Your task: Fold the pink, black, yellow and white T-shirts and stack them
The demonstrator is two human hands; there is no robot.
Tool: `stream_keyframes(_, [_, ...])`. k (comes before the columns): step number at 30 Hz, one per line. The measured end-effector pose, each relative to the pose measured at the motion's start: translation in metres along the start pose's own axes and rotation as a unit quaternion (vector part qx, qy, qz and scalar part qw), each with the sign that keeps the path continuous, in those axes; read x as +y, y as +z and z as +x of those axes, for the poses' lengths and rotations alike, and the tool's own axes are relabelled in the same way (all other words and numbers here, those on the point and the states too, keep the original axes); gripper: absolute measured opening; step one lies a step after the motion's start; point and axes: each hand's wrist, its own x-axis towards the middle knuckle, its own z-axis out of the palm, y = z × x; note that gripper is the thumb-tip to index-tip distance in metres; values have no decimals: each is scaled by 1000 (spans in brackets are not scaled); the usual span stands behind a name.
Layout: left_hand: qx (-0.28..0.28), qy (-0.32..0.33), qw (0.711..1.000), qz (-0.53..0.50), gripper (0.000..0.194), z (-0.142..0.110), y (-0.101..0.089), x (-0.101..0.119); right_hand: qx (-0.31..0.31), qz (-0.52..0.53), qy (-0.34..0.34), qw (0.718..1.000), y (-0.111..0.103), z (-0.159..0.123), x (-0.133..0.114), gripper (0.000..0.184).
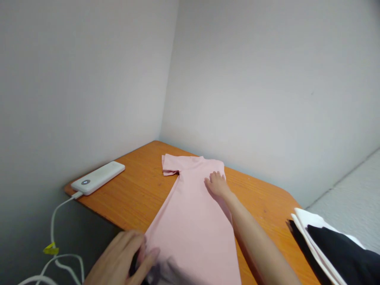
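A pink T-shirt point(196, 206) lies lengthwise on the wooden table point(252, 190), a short sleeve out to the left at the far end. One side looks folded in, as only that sleeve sticks out. My right hand point(218, 184) rests flat on the upper right of the shirt, fingers spread. At the near left edge, my left hand point(121, 257) grips the shirt between thumb and curled fingers. Beside that thumb is a blurred dark patch; whether it is a print or another thing I cannot tell. The shirt's near end runs out of view.
A white power bank point(97, 178) lies on the table's left corner, with a white cable point(53, 221) hanging off the edge, a yellow tag point(51, 249) on it. Black and white folded cloth point(329, 241) is stacked at the right. Pale walls point(252, 79) border the table behind.
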Motion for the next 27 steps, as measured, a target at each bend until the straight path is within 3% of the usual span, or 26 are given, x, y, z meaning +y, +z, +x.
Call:
stream_keyframes(3, [38,-30,999,13,38,77,-4,36,10,20,-11,1000,1,25,-25,61])
stream_keyframes(5, [56,-43,996,51,36,139,-1,41,9,30,-17,999,6,38,-38,64])
stream_keyframes(9, [36,-91,987,126,32,258,11,17,5,42,-20,999,20,46,-48,73])
stream_keyframes(12, [35,-112,982,150,30,317,22,-7,4,57,-15,998,28,47,-46,81])
stream_keyframes(16, [46,-105,978,173,35,357,43,-28,4,79,-15,997,29,48,-44,91])
stream_keyframes(20, [39,-93,978,183,32,371,60,-41,2,94,-17,995,27,49,-44,97])
stream_keyframes(27, [46,-127,971,199,30,372,55,-55,-2,118,-14,993,21,45,-44,100])
